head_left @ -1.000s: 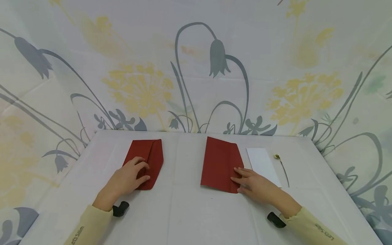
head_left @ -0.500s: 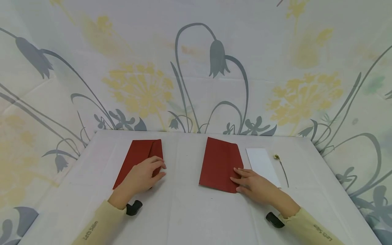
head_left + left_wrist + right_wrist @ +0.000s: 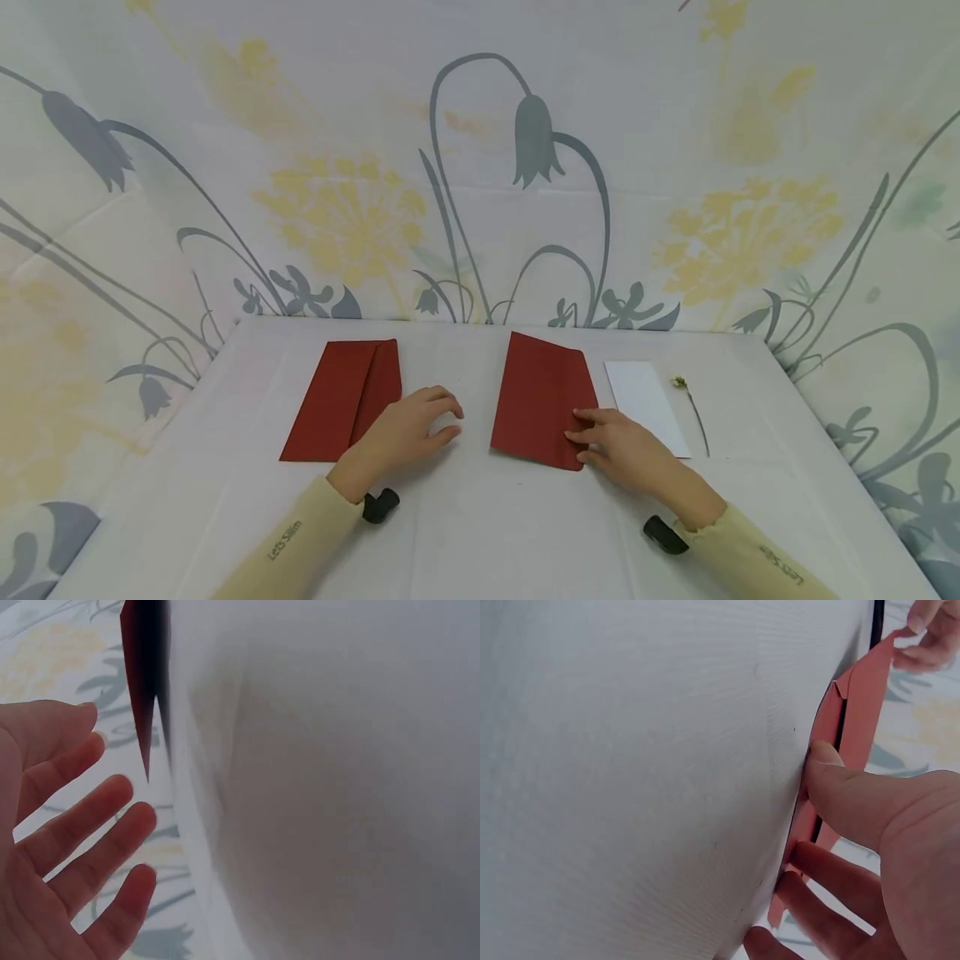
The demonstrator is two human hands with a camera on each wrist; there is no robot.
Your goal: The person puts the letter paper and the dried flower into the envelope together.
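- A right hand (image 3: 626, 454), fingers spread and outstretched, rests on the right edge of a plain-faced red envelope (image 3: 528, 400), covering part of it.
- Left of the plain-faced red envelope, a left hand (image 3: 405, 429) hovers with fingers loosely bent, holding nothing; it hides the near corner of a flap-up red envelope (image 3: 330, 404), matte and straight-folded.
- Right of the plain-faced red envelope lie a smooth, rectangular white card (image 3: 645, 404), then a flower (image 3: 698, 415) with yellowish head and thin, dark stem.
- Beneath the plain-faced red envelope, white tablecloth (image 3: 487, 533), lightly creased.
- Behind the plain-faced red envelope, a fabric backdrop (image 3: 480, 225) printed with grey bellflowers and yellow blooms.
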